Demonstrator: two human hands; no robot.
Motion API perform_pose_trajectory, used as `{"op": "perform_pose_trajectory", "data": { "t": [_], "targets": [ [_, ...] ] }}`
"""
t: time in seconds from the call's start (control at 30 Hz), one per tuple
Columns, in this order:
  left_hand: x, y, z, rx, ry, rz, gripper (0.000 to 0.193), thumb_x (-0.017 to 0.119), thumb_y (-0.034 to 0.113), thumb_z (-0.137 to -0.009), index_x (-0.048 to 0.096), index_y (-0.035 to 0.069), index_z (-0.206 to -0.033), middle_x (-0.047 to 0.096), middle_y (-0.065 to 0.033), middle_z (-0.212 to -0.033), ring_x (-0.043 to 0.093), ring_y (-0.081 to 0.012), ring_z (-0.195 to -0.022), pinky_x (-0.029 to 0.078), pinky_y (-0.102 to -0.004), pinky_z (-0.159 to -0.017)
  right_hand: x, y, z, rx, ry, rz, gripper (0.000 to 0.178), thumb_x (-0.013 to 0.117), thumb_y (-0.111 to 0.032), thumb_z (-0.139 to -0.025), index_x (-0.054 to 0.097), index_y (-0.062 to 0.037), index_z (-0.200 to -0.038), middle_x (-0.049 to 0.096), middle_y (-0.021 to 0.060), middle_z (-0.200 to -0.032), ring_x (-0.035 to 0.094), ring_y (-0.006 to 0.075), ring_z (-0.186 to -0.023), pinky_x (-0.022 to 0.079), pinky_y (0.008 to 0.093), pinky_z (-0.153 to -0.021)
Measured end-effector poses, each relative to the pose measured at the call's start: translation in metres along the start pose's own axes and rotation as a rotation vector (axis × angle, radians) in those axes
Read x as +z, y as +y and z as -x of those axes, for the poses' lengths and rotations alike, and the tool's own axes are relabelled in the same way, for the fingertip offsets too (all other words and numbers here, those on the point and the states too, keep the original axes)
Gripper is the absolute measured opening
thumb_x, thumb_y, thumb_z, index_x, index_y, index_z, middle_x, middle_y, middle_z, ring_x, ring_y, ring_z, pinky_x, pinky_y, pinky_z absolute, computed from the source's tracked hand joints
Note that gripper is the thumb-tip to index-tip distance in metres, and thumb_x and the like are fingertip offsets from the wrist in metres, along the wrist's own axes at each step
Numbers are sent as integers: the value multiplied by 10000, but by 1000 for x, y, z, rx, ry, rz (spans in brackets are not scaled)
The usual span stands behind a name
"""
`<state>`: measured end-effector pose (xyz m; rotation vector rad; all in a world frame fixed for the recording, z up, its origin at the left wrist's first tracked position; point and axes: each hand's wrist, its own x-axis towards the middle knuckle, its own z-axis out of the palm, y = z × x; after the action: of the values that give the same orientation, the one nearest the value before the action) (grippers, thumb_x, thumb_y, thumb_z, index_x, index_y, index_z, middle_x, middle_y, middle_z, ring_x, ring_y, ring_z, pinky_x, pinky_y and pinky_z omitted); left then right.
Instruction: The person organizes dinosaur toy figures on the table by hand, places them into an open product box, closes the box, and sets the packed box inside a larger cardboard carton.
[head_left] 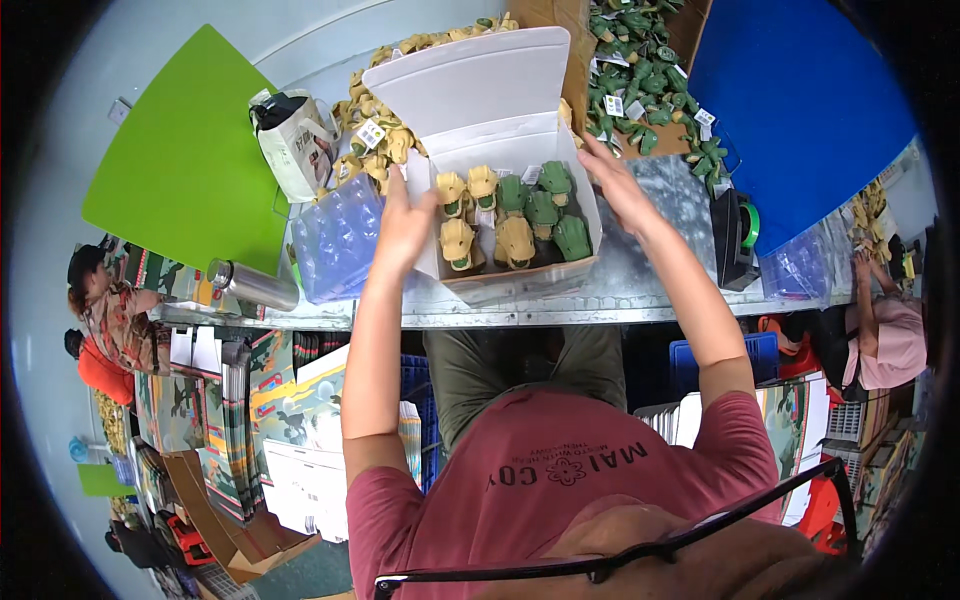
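Observation:
A white cardboard box (540, 137) stands on the table in front of me, its lid raised at the back. Inside it, tan dinosaur-head toys (457, 244) fill the left part and green dinosaur-head toys (572, 238) the right part. At the box's left side flap is my left hand (405, 225), thumb on the near face and fingers along the outer side, closed on the flap. My right hand (622, 190) lies against the right wall, fingers stretched out and holding nothing.
Clear plastic trays (338, 240) and a steel flask (255, 284) are at left, beside a white bag (298, 145). Loose tan toys (375, 150) and a carton of green toys (655, 90) lie behind. A tape dispenser (735, 240) stands right. Co-workers sit on both sides.

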<state>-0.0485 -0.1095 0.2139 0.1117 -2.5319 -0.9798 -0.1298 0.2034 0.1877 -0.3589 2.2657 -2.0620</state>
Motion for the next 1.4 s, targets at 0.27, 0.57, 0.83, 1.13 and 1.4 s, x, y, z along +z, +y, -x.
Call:
{"op": "perform_pose_trajectory", "data": {
  "t": [0.27,0.57,0.83,1.13,1.4],
  "targets": [
    [39,-4,1,-45,-405,56,791,406,451,-1040,145,-77,-1568,75,-263,-1661,46,-362,-1553,84,-396,-1253,30,15,-13,-183,-84,201,687,467,-351,-1029,264,35,-1561,248,238,-1633,241,355,-1517,213,386,-1223],
    [47,-20,-6,170,-264,-60,604,549,289,-1004,395,-39,-1488,338,-293,-1563,334,-425,-1446,283,-446,-1186,39,47,-28,-230,-53,763,606,498,-293,-1011,346,-1,-1521,250,291,-1604,288,463,-1462,262,457,-1206],
    [43,-45,-41,-98,-135,632,957,743,-23,-802,197,33,-1585,355,-186,-1570,361,-288,-1433,337,-373,-1160,28,45,-61,-375,5,67,846,663,2,-852,220,-50,-1571,352,206,-1581,400,343,-1432,316,376,-1176],
    [52,-76,-50,-200,-466,1116,755,702,52,-888,262,159,-1491,392,-114,-1452,384,-256,-1373,341,-377,-1146,21,69,-69,-508,-102,-114,510,682,-27,-875,478,-112,-1334,584,61,-1213,561,152,-1122,446,286,-991],
    [64,-71,-31,-78,-441,1092,537,601,256,-1002,328,220,-1463,314,-136,-1563,474,-286,-1335,418,-408,-1113,19,53,-58,-358,-243,-85,349,589,-100,-963,542,-166,-1303,524,24,-1331,541,132,-1194,459,283,-1005]
  ]
}}
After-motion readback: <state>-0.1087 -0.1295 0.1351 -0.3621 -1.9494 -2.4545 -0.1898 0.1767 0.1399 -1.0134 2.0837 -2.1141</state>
